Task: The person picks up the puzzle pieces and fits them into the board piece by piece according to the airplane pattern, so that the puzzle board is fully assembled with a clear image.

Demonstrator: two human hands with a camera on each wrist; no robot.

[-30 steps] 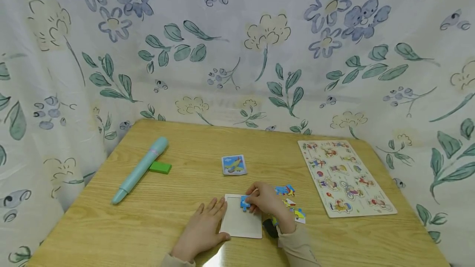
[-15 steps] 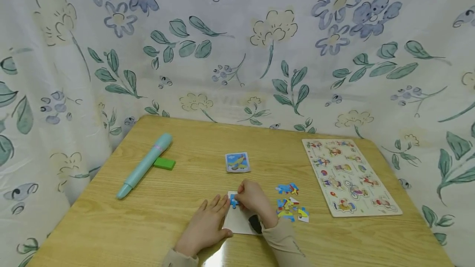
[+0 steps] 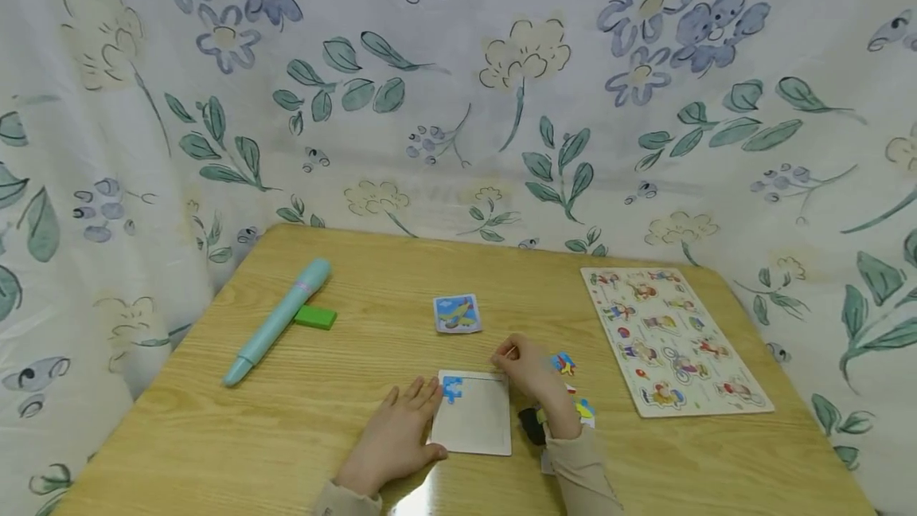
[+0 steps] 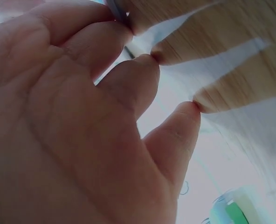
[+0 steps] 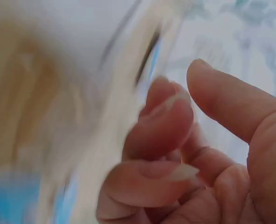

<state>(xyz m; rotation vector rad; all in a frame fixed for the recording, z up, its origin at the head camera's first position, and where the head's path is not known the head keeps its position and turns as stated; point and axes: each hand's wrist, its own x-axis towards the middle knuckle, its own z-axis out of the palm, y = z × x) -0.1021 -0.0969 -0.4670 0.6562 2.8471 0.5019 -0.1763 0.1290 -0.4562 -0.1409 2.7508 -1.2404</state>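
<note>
A square puzzle tray (image 3: 476,420) lies at the table's front middle. In its far left corner sits a blue puzzle piece (image 3: 451,388). My left hand (image 3: 397,436) rests by the tray's left edge, fingers spread and touching the frame, thumb at the near corner. Beyond the tray's far right corner is my right hand (image 3: 532,373). The right wrist view shows its thumb apart from the loosely bent fingers (image 5: 159,128), with nothing between them. Loose puzzle pieces (image 3: 563,362) lie to the right, partly hidden by the right hand and wrist.
A picture card (image 3: 457,314) with an airplane lies behind the tray. On the left are a long teal cylinder (image 3: 278,323) and a green block (image 3: 315,317). A larger figure puzzle board (image 3: 673,341) lies at the right. A floral curtain (image 3: 444,102) hangs behind the table.
My right hand moved the blue piece left into the tray's far left corner, let go, and drew back to the right. My left hand stayed at the tray's edge.
</note>
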